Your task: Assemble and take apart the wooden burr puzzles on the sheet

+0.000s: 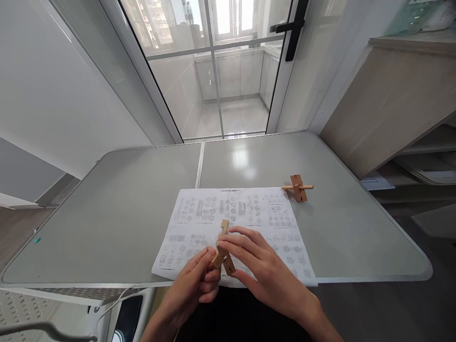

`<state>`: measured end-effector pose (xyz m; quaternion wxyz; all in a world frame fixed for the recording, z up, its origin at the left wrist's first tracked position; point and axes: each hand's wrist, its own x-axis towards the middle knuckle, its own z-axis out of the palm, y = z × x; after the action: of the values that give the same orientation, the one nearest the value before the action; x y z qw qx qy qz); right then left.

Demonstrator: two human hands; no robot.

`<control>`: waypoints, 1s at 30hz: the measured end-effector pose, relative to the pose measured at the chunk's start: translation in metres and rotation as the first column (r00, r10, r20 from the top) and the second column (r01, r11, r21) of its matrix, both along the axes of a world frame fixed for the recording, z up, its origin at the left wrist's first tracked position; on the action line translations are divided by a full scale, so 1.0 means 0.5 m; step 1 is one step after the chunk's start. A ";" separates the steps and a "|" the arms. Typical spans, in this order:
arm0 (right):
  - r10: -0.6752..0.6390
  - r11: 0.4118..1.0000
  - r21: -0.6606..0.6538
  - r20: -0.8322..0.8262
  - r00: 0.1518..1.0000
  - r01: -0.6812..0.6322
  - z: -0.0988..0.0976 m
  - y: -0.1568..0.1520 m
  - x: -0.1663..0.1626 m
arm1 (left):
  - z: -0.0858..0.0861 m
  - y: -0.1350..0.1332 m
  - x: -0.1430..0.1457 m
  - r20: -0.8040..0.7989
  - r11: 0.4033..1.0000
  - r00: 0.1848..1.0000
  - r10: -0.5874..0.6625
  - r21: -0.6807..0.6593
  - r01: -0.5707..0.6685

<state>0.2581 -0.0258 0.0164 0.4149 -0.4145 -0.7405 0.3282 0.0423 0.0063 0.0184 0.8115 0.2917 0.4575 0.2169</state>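
Both hands meet over the near edge of the table around a small wooden puzzle piece set [223, 249] made of crossed light-brown bars. My left hand [194, 285] pinches its lower end from below. My right hand [261, 270] grips it from the right, fingers curled over the bars. Under them lies a white instruction sheet [249, 213] printed with many small diagrams. A second wooden puzzle [298, 187], a block with a thin stick through it, rests on the table beyond the sheet's far right corner, out of reach of either hand.
The grey folding table [124, 213] has a centre seam and rounded corners. A glass door with a black handle [295, 28] stands behind it. Wooden shelving [399, 104] rises at the right. A white perforated object [64, 294] sits low at the left.
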 end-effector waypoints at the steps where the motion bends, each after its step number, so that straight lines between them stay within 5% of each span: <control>1: 0.020 1.000 0.006 0.005 1.000 -0.020 0.002 0.003 0.001 | 0.002 0.001 -0.003 -0.004 1.000 1.000 -0.015 -0.009 0.015; 10: 0.107 0.993 0.034 0.102 0.989 -0.111 -0.010 0.011 0.011 | 0.015 0.012 -0.009 -0.054 0.993 0.992 -0.112 -0.046 0.109; 17: 0.050 0.997 0.056 0.102 0.994 -0.056 -0.031 0.007 0.012 | 0.024 -0.002 0.008 -0.137 0.980 0.986 -0.095 0.159 0.117; 22: 0.026 0.999 0.041 0.058 0.998 -0.028 -0.039 0.001 0.005 | 0.035 -0.004 0.015 -0.306 0.896 0.938 -0.163 0.351 0.271; 26: -0.007 0.997 0.078 0.045 0.999 0.004 -0.039 0.000 0.001 | 0.040 0.000 0.023 -0.493 0.787 0.864 -0.102 0.491 0.373; 30: -0.033 0.995 0.094 0.049 0.998 0.028 -0.043 -0.002 -0.002 | 0.040 -0.002 0.031 -0.513 0.742 0.855 -0.073 0.545 0.391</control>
<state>0.2569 -0.0268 -0.0052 0.4199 -0.4142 -0.7587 0.2764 0.0575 0.0052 0.0384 0.5545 0.6457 0.4946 0.1761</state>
